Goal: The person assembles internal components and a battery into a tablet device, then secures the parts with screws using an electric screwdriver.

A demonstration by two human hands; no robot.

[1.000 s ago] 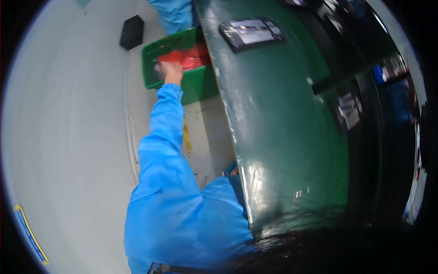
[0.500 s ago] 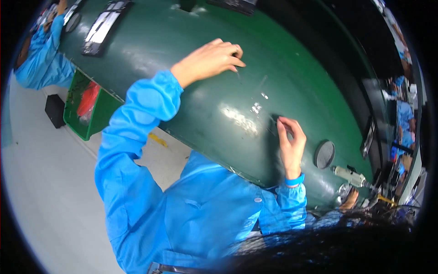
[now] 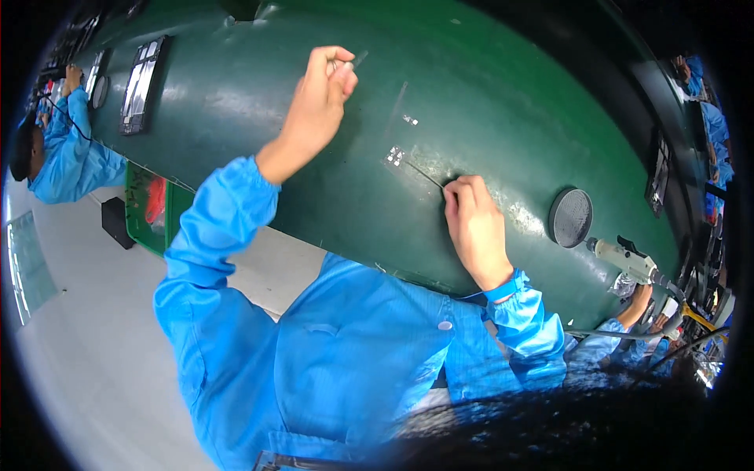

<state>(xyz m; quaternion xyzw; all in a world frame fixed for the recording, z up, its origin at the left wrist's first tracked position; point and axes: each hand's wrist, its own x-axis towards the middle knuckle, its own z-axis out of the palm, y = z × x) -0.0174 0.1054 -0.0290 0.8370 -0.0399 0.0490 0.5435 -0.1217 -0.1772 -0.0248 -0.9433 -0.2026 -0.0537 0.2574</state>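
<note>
Pinched in the left hand [image 3: 318, 94], a narrow strip [image 3: 361, 58] is held over the table [image 3: 275, 71]; the right hand [image 3: 477, 235] grips a thin dark tool [image 3: 426, 174]. Green and glossy, the tabletop meets a pale floor [image 3: 102, 337] past its near edge, where a green bin [image 3: 179, 210] stands. Rightward along that edge lie a round dark dish [image 3: 571, 218] and a pistol-shaped tool [image 3: 624, 261]. Small white pieces [image 3: 395, 155] sit by the thin tool's tip. The strip looks see-through and tilted.

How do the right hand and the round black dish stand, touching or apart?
Apart: the head view shows green tabletop between right hand and round black dish.
</note>
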